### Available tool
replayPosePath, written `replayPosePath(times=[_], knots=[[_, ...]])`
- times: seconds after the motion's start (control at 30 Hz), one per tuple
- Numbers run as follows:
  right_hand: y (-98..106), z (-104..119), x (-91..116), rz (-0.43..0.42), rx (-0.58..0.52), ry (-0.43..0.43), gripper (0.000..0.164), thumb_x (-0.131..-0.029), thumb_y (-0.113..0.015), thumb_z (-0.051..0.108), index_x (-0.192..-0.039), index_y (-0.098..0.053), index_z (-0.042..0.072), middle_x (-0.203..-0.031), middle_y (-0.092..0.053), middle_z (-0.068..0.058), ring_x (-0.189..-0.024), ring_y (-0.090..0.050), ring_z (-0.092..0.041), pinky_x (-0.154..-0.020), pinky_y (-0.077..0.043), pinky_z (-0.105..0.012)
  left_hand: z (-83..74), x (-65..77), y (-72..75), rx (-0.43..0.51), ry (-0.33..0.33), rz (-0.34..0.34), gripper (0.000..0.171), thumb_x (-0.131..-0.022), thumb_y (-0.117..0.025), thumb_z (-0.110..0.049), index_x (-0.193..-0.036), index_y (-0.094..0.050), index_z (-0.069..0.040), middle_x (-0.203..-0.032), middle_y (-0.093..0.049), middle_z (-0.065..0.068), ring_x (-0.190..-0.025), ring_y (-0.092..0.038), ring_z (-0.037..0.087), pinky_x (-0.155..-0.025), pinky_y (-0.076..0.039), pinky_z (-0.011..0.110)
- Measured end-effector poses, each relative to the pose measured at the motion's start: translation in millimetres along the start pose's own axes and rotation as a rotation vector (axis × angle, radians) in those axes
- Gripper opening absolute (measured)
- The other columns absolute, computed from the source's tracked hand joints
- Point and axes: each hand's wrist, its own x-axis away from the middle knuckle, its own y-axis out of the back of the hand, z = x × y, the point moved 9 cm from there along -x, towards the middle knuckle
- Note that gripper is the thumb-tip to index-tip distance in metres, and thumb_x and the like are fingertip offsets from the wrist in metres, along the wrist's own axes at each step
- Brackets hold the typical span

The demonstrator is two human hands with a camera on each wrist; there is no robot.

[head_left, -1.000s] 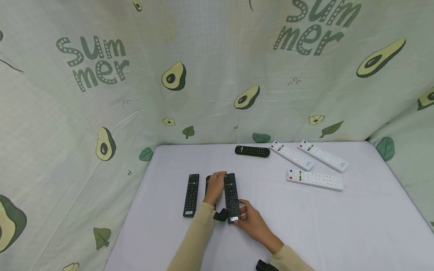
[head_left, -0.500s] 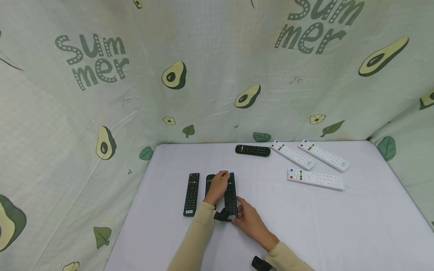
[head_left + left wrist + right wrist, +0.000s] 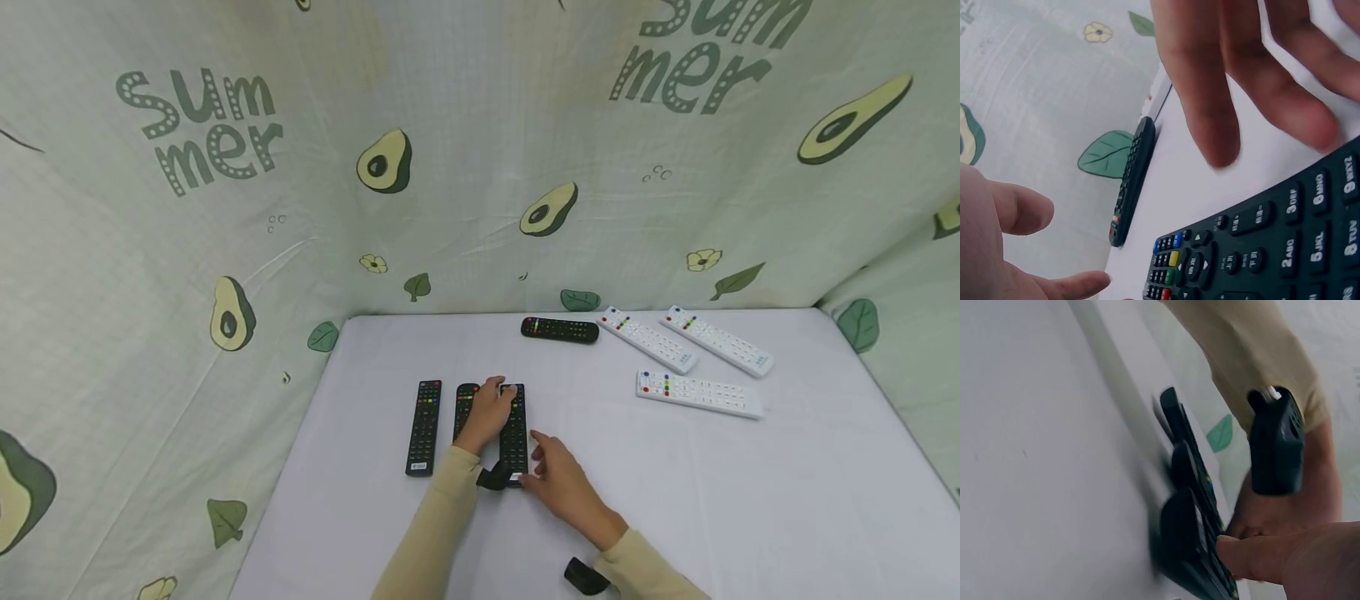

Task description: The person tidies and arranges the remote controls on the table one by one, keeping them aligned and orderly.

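Nearest me, below the beige right sleeve (image 3: pixel 648 571), a small black device (image 3: pixel 585 577) sits at the wrist. The right hand (image 3: pixel 566 483) is wide, thumb and forefinger apart, gripping nothing; its thumb is right at the labelled near corner of the right-hand black remote (image 3: pixel 513 437) — touching or merely over it, I can't tell. That remote lies lengthwise, buttons up, on the white-covered table (image 3: pixel 360 400).

The left hand (image 3: pixel 487 415) reaches to its far end, thumb and fingers parted rather than closed round anything (the wrist view shows this best). Its arm partly hides the middle black remote (image 3: pixel 463 404); just left of that, the left-hand black remote (image 3: pixel 423 429) lies roughly parallel.

Farther off to the right, a white remote (image 3: pixel 697 394) lies nearly crosswise. Beyond it are two slanted ones, a second white remote (image 3: pixel 648 340) and a third white remote (image 3: pixel 716 340). Near the back edge — just left of them — is a rounded black remote (image 3: pixel 559 330), before the avocado-print cloth (image 3: pixel 465 100).
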Motion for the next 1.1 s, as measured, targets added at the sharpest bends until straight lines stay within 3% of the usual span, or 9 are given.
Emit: replayPosePath(times=[0.17,0.4,0.7,0.87,1.1], knots=[[30,-8,-8,-0.062,0.052,-0.046,0.061,-0.088,-0.081,0.000,-0.142,-0.054,-0.012,-0.107,-0.063,-0.012,-0.093,-0.063,-0.021,-0.078,-0.057,-0.035,-3.8,-4.5,1.2,-0.021,-0.005,-0.009,0.052,-0.109,-0.047,-0.029,-0.151,-0.049,0.003,-0.155,-0.048,0.027,-0.147,-0.043,0.046,-0.121,-0.037,0.063],[80,-29,-38,-0.119,0.100,-0.089,0.053,-0.097,-0.072,0.001,-0.144,-0.051,-0.013,-0.116,-0.062,-0.024,-0.102,-0.067,-0.033,-0.089,-0.059,-0.050,-13.5,-12.2,0.5,-0.026,-0.012,0.011,0.055,-0.110,-0.047,-0.032,-0.154,-0.047,0.000,-0.159,-0.043,0.024,-0.152,-0.035,0.044,-0.122,-0.033,0.064],[135,-47,-82,-0.239,0.106,-0.084,0.050,-0.101,-0.064,0.001,-0.146,-0.048,-0.013,-0.124,-0.058,-0.032,-0.113,-0.064,-0.045,-0.099,-0.057,-0.055,-29.5,-31.2,-6.4,-0.030,-0.027,0.038,0.057,-0.110,-0.047,-0.035,-0.155,-0.046,-0.001,-0.160,-0.043,0.021,-0.152,-0.036,0.040,-0.123,-0.034,0.062],[148,-55,-102,-0.258,0.119,-0.091,0.050,-0.102,-0.063,0.001,-0.147,-0.047,-0.014,-0.126,-0.058,-0.033,-0.115,-0.063,-0.046,-0.100,-0.055,-0.056,-34.3,-42.9,-8.2,-0.022,-0.029,0.045,0.058,-0.110,-0.045,-0.036,-0.156,-0.044,-0.001,-0.160,-0.044,0.020,-0.151,-0.037,0.040,-0.123,-0.035,0.059],[150,-65,-123,-0.205,0.150,-0.117,0.053,-0.103,-0.063,0.005,-0.149,-0.044,-0.013,-0.129,-0.057,-0.034,-0.117,-0.062,-0.046,-0.101,-0.054,-0.056,-40.8,-58.1,-11.1,-0.011,-0.025,0.034,0.058,-0.111,-0.043,-0.034,-0.156,-0.043,0.001,-0.159,-0.046,0.020,-0.150,-0.040,0.039,-0.123,-0.036,0.056]])
